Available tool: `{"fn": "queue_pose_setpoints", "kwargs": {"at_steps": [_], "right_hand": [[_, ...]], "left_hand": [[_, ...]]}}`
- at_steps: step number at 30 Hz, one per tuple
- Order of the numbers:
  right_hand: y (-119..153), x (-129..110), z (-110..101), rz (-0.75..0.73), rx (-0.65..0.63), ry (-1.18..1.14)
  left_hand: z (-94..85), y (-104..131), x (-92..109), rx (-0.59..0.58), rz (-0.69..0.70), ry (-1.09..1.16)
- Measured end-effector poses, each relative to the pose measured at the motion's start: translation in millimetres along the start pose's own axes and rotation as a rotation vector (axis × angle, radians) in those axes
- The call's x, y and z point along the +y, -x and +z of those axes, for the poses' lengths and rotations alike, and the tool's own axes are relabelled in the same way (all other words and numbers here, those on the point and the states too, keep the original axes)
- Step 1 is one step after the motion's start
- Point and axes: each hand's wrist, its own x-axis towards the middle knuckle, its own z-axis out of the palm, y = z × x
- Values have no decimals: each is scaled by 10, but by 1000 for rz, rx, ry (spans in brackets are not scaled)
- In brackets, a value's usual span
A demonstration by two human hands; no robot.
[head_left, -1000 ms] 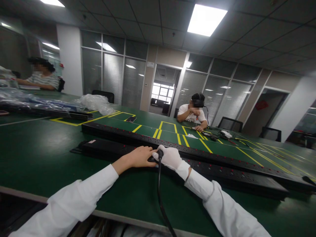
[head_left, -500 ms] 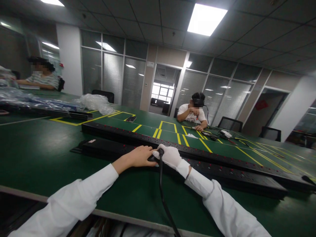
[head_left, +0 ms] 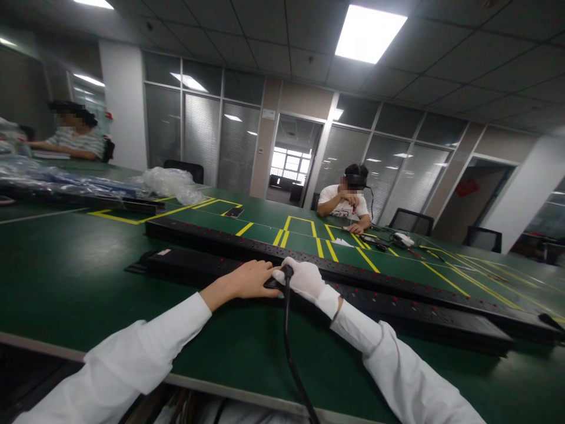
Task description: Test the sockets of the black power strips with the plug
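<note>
Two long black power strips with rows of sockets and small red lights lie side by side. My bare left hand [head_left: 249, 280] is closed over the nearer power strip [head_left: 397, 306], fingers across its top and thumb along its front side. Against it, my right hand [head_left: 304, 278], in a white glove, is closed around a black plug [head_left: 288, 271] at the nearer strip. A black cord [head_left: 289, 347] runs from the plug down over the table's front edge. The plug's prongs are hidden. Just behind lies the farther power strip [head_left: 198, 234].
The green table [head_left: 110, 294] has yellow tape lines. A phone [head_left: 234, 212] lies beyond the strips, and clear plastic wrap [head_left: 172, 184] is heaped at the left. One person [head_left: 344, 203] sits across by cables and a white adapter [head_left: 403, 239]; another person [head_left: 77, 138] sits far left.
</note>
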Motion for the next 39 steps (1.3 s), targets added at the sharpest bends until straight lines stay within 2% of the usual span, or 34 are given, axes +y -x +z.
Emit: {"fn": "queue_pose_setpoints", "kwargs": {"at_steps": [4, 10, 20, 27, 34, 39], "right_hand": [[-25, 19, 16, 21, -9, -32], [43, -20, 10, -61, 45, 80], [-51, 25, -23, 36, -66, -101], [21, -3, 1, -19, 31, -19], [-42, 44, -1, 63, -28, -141], [1, 19, 8, -4, 26, -31]], "left_hand": [[0, 0, 3, 7, -4, -4], [-17, -4, 6, -3, 0, -5], [3, -1, 0, 5, -16, 2], [-14, -5, 7, -5, -6, 8], [-14, -4, 12, -7, -19, -2], [-20, -9, 13, -17, -5, 1]]}}
